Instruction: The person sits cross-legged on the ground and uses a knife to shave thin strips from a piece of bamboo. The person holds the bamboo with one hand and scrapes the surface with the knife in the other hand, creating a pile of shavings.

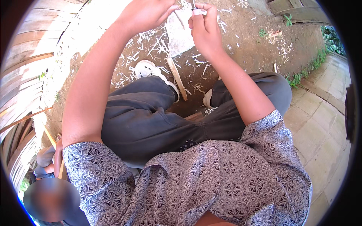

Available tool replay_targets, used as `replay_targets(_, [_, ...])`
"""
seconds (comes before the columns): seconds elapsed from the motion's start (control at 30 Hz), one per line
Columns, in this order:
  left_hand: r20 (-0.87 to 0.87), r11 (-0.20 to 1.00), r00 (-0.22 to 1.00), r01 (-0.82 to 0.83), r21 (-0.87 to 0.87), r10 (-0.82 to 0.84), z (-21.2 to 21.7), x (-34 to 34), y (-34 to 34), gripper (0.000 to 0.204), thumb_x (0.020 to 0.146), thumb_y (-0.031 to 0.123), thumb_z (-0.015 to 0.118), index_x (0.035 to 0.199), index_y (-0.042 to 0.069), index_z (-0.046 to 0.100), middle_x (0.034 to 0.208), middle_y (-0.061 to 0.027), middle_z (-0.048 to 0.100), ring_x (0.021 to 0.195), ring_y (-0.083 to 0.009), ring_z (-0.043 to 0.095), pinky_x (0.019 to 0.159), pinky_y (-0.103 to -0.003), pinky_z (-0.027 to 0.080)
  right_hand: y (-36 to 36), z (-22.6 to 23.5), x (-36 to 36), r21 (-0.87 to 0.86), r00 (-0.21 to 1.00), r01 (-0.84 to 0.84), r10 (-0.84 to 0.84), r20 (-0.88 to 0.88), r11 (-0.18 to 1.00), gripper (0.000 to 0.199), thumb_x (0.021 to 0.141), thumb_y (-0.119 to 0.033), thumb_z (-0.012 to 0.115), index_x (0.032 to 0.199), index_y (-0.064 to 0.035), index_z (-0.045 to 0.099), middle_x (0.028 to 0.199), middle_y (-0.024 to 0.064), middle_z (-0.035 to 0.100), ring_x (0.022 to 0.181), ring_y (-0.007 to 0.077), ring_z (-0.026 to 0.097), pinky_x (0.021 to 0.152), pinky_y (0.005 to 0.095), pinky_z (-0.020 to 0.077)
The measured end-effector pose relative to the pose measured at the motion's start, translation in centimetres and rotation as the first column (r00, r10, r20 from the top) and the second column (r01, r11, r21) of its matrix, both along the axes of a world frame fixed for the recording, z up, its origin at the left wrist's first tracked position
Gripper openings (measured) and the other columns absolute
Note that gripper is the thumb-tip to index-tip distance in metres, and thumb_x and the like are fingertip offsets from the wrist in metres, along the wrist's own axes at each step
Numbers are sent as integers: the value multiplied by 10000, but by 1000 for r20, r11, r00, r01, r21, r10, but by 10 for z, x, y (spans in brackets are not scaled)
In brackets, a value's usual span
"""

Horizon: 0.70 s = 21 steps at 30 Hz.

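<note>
Both hands are raised in front of me at the top of the view. My left hand has its fingers curled, and its tips pinch something thin that runs toward the right hand; I cannot make out what it is. My right hand is closed around a small thin pale object held between thumb and fingers. The two hands are close together, almost touching. Below them are my knees in dark grey trousers and a patterned short-sleeved shirt.
Pale wood shavings litter the brown earth. A flat grey stone, a wooden stick and white shoes lie underfoot. Wooden planks stand left, paving stones right. Another person sits at lower left.
</note>
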<state>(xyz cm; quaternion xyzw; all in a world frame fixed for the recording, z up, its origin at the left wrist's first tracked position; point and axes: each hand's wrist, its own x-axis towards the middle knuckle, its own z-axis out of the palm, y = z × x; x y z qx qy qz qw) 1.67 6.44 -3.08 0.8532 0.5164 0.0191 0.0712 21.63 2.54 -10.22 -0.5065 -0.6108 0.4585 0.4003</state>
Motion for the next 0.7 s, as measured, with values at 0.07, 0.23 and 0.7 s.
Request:
replay_targets(0.07, [-26, 1000, 999, 18, -11, -18, 2, 4, 0, 344, 1045, 342, 502, 946, 47, 650, 825, -233, 701, 773, -452, 684, 704, -548, 542, -5, -45, 8, -44, 943, 5, 10, 333, 999, 351, 1070, -287, 506, 1274, -21, 401, 805, 267, 678, 751, 458, 684, 709, 514, 519])
replay_targets(0.23, [-49, 998, 998, -48, -41, 46, 2, 16, 0, 370, 1056, 349, 479, 948, 35, 642, 820, -234, 697, 760, -452, 687, 691, -537, 554, 0, -106, 33, -254, 904, -19, 125, 408, 967, 338, 1055, -314, 519, 1265, -52, 475, 853, 268, 697, 846, 460, 693, 796, 511, 524])
replay_targets(0.7, [29, 996, 998, 56, 68, -58, -6, 16, -2, 324, 1037, 308, 498, 961, 44, 670, 887, -224, 706, 798, -418, 703, 720, -520, 566, -3, -137, 55, -465, 860, -66, 287, 421, 883, 384, 1046, -343, 533, 1304, -69, 459, 1063, 307, 690, 1053, 449, 678, 914, 507, 512])
